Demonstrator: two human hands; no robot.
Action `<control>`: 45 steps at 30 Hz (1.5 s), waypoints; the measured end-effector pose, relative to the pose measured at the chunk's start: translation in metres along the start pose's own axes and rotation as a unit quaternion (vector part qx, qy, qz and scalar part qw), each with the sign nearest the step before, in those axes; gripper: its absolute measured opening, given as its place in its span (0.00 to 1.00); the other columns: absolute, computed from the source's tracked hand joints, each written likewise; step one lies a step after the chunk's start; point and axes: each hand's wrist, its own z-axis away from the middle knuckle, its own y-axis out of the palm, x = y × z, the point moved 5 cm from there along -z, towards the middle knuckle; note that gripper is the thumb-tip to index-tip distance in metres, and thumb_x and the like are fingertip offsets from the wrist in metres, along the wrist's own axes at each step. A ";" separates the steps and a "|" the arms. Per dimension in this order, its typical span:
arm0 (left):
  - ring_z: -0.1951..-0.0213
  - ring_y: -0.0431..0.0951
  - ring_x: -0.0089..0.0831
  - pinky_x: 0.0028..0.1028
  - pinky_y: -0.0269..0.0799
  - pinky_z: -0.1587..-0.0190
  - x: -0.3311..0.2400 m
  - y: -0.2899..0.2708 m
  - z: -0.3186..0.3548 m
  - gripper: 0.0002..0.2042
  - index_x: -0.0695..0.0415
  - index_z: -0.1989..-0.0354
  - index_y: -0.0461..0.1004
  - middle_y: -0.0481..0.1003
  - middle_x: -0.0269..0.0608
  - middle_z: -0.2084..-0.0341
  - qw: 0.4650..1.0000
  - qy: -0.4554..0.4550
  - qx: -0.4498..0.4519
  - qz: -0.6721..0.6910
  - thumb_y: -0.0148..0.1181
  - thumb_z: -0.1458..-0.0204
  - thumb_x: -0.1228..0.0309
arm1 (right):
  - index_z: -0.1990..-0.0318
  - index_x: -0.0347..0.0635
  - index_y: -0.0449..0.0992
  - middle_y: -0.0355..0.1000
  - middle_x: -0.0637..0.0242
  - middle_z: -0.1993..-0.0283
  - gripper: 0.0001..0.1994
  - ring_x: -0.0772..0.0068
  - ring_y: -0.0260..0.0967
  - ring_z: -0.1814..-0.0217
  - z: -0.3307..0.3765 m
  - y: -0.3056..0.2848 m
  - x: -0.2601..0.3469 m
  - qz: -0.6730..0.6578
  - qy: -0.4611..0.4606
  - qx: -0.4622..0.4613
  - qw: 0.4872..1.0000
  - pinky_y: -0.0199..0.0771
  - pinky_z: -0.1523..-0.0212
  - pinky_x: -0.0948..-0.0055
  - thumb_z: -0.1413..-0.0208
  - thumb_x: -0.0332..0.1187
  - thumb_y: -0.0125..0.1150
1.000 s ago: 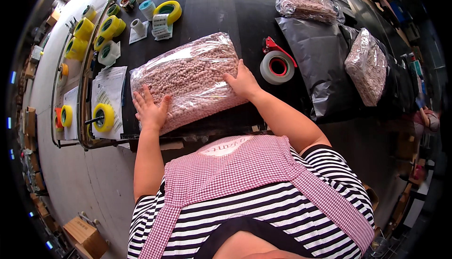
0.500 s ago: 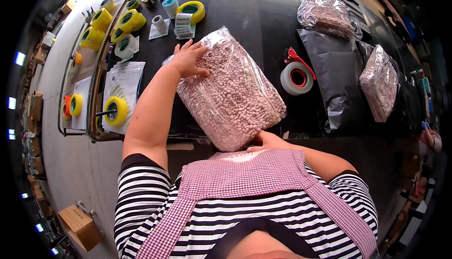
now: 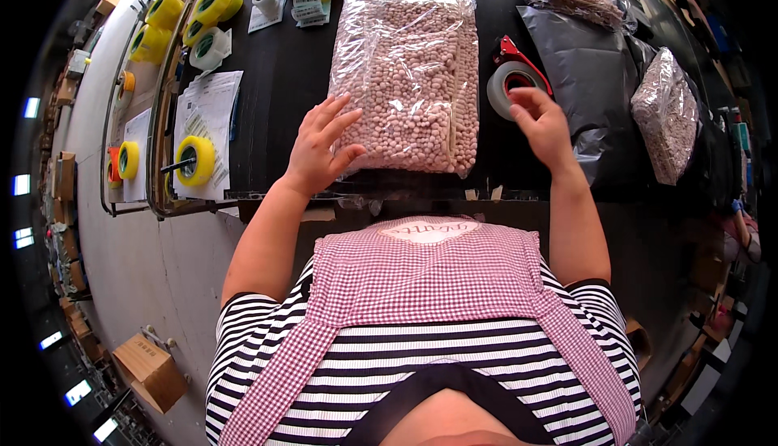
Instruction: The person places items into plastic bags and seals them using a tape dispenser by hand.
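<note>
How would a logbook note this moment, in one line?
left hand: at clear bag, left edge | right hand: at tape dispenser, contact unclear | bag: flat on black table

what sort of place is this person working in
Probably a packing station in a warehouse or workshop: there are yellow tape rolls, a red tape dispenser and a nubbly pink bundle wrapped in clear plastic.

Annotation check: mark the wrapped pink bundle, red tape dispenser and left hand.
Pink bundle [image 3: 405, 81], head view, top face.
Tape dispenser [image 3: 512, 68], head view, tape roll.
Left hand [image 3: 316, 153], head view, its back.
</note>
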 end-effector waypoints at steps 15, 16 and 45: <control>0.31 0.58 0.60 0.44 0.62 0.32 0.007 0.047 -0.027 0.42 0.27 0.31 0.62 0.47 0.43 0.25 0.996 -0.015 -0.002 -0.091 0.76 0.59 0.59 | 0.57 0.33 0.73 0.77 0.51 0.60 0.22 0.57 0.79 0.57 -0.067 -0.061 -0.077 0.212 0.211 -0.058 0.952 0.77 0.54 0.62 0.60 0.36 0.68; 0.32 0.59 0.58 0.43 0.62 0.33 -0.001 0.040 -0.028 0.40 0.31 0.32 0.64 0.50 0.43 0.26 0.992 -0.010 -0.012 -0.128 0.75 0.57 0.59 | 0.54 0.33 0.71 0.76 0.52 0.59 0.23 0.58 0.78 0.58 -0.055 -0.065 -0.077 0.125 0.231 -0.059 0.963 0.77 0.54 0.63 0.58 0.36 0.68; 0.52 0.78 0.28 0.31 0.74 0.45 -0.069 0.099 0.068 0.12 0.61 0.49 0.76 0.79 0.40 0.55 0.536 -0.397 0.069 0.742 0.59 0.37 0.69 | 0.40 0.65 0.76 0.66 0.58 0.49 0.29 0.57 0.71 0.50 0.130 0.073 0.076 0.266 -0.343 0.242 0.868 0.77 0.51 0.62 0.53 0.30 0.70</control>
